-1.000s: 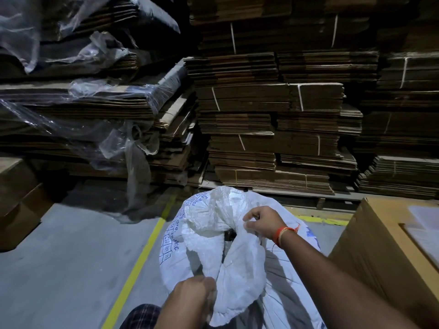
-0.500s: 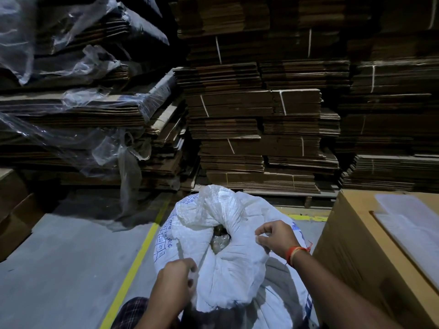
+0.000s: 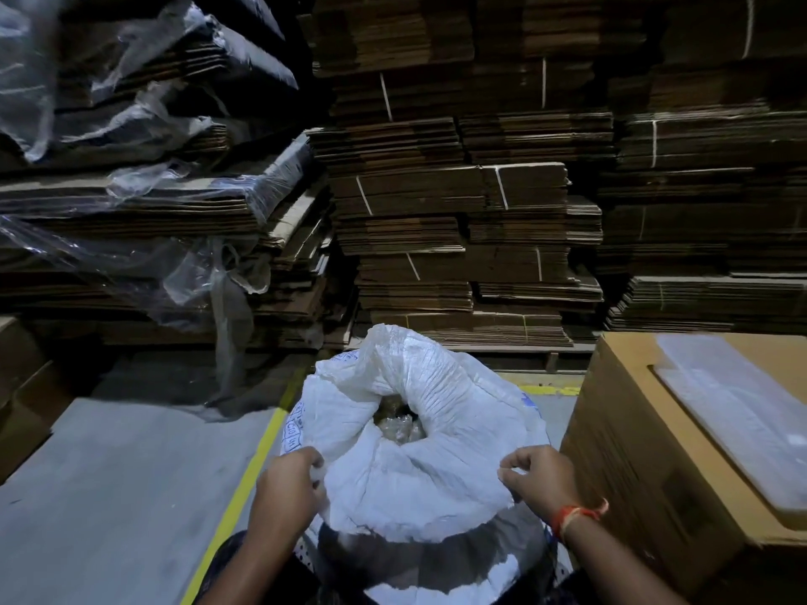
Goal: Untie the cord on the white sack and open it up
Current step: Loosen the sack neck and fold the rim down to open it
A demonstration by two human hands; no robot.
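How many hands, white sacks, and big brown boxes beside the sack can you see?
Bare hands: 2, left hand and right hand
White woven plastic sack: 1
Big brown cardboard box: 1
Total: 4

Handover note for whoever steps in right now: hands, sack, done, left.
Left hand: pinching the near-left edge of the white sack mouth.
Right hand: pinching the near-right edge of the same mouth.
Sack: upright on the floor between the yellow floor line and the cardboard box. No cord visible at the neck; the mouth shows a small opening with clear plastic inside.
Done: neck loosened, mouth partly open.
Left: spread the two edges apart and fold the rim down until the mouth is fully open.
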